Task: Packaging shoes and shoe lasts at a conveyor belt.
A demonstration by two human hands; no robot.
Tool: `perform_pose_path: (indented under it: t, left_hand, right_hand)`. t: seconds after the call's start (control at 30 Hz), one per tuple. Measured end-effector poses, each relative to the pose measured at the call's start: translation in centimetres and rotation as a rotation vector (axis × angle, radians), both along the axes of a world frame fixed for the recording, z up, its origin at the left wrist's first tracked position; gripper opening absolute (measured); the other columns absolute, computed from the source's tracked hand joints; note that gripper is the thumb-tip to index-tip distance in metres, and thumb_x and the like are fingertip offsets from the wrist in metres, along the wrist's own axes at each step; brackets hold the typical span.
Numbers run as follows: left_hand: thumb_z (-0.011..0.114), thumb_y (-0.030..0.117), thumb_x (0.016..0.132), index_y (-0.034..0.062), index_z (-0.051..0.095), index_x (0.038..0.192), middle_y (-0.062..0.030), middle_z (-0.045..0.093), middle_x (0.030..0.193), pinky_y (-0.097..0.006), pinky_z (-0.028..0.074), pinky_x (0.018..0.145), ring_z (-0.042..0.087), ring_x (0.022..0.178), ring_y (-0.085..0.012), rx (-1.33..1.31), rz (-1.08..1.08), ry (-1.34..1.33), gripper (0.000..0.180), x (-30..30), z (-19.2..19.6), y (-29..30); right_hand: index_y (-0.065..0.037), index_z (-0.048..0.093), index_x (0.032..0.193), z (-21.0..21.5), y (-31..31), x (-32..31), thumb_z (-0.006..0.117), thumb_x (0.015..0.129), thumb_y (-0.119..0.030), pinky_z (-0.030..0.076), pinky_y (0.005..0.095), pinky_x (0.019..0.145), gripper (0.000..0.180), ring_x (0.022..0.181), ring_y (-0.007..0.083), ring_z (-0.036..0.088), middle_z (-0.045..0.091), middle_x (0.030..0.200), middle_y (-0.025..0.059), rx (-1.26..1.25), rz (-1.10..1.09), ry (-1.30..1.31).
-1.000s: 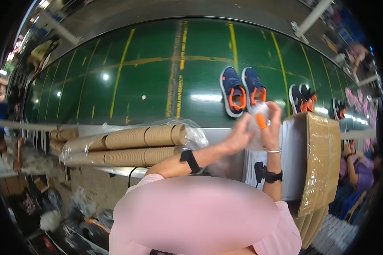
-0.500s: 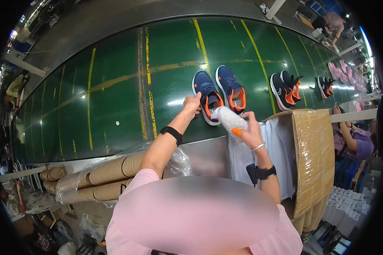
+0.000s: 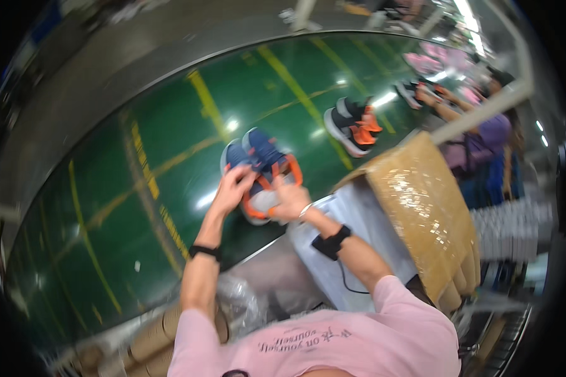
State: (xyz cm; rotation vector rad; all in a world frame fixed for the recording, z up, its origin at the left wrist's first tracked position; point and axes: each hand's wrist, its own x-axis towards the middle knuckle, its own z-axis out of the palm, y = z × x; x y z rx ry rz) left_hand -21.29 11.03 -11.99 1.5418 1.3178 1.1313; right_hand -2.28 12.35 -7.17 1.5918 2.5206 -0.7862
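Note:
A pair of navy sneakers with orange lining stands side by side on the green conveyor belt (image 3: 170, 135). My left hand (image 3: 234, 186) pinches the upper of the left sneaker (image 3: 231, 154) near its tongue. At that shoe's opening, my right hand (image 3: 289, 200) holds a white stuffing wad (image 3: 264, 201), which sits partly inside the shoe. An orange cover is on one of this hand's fingers. Just beyond the right hand is the right sneaker (image 3: 262, 146), apparently untouched. Motion blur softens the fingers of both hands.
An open cardboard box (image 3: 421, 201) with white sheets (image 3: 358, 220) stands at right by the belt. Black-and-orange sneakers (image 3: 352, 129) rest farther along, where a co-worker in purple (image 3: 484, 141) reaches in. Brown rolled forms (image 3: 151, 342) and clear plastic (image 3: 242, 301) lie at lower left.
My view has swung, so the scene sits turned. The right hand has brought the white wad from beside the shoes into the left sneaker's opening. My left hand has shifted from its side to the tongue.

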Motion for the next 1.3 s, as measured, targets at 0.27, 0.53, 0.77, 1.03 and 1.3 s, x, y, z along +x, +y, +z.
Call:
perform_pose_path:
  t: [0.27,0.53,0.77,1.03,1.3]
  left_hand:
    - [0.061,0.008,0.066,0.0002,0.051,0.090,-0.0168,0.050,0.094,-0.044,0.047,0.079,0.054,0.090,-0.0363,0.200,-0.144,0.769,0.028,1.7,0.9,0.6]
    - [0.054,0.015,0.084,0.0014,0.050,0.086,-0.0175,0.056,0.087,-0.046,0.049,0.066,0.059,0.078,-0.0357,0.266,-0.221,0.829,0.014,1.4,-0.8,1.9]
    - [0.055,0.027,0.088,0.0044,0.057,0.091,-0.0221,0.060,0.074,-0.050,0.046,0.061,0.058,0.073,-0.0421,0.189,-0.028,0.616,0.023,0.8,-0.8,1.8]
    - [0.056,0.023,0.081,0.0050,0.056,0.075,-0.0153,0.061,0.075,-0.042,0.048,0.062,0.062,0.075,-0.0302,0.348,-0.339,0.895,0.019,5.3,0.0,3.9]
    - [0.053,0.031,0.086,0.0041,0.059,0.079,-0.0162,0.064,0.075,-0.047,0.048,0.067,0.063,0.075,-0.0357,0.071,-0.055,0.837,0.029,5.4,3.6,0.5]
  right_hand:
    - [0.004,0.034,0.097,1.0,0.1,0.6,0.062,0.062,-0.015,0.048,0.0516,0.064,0.049,0.070,0.0444,0.062,0.061,0.071,0.0279,-0.015,-0.088,0.126]
    - [0.001,0.036,0.101,-0.3,-0.6,-0.4,0.068,0.063,-0.019,0.048,0.0487,0.061,0.053,0.066,0.0421,0.062,0.060,0.067,0.0237,0.157,-0.032,0.112]
    - [-0.002,0.042,0.112,-5.8,-1.1,-2.5,0.071,0.069,-0.021,0.048,0.0425,0.073,0.055,0.090,0.0362,0.059,0.057,0.096,0.0197,0.334,-0.092,0.455]
    - [0.006,0.050,0.117,-5.7,0.2,-0.6,0.078,0.061,-0.029,0.040,0.0389,0.098,0.072,0.115,0.0368,0.045,0.046,0.124,0.0230,-0.053,0.286,-0.235]
    - [0.001,0.062,0.105,-5.4,-0.7,-1.8,0.074,0.060,-0.033,0.043,0.0399,0.092,0.057,0.107,0.0329,0.055,0.058,0.112,0.0217,0.065,0.379,-0.151]
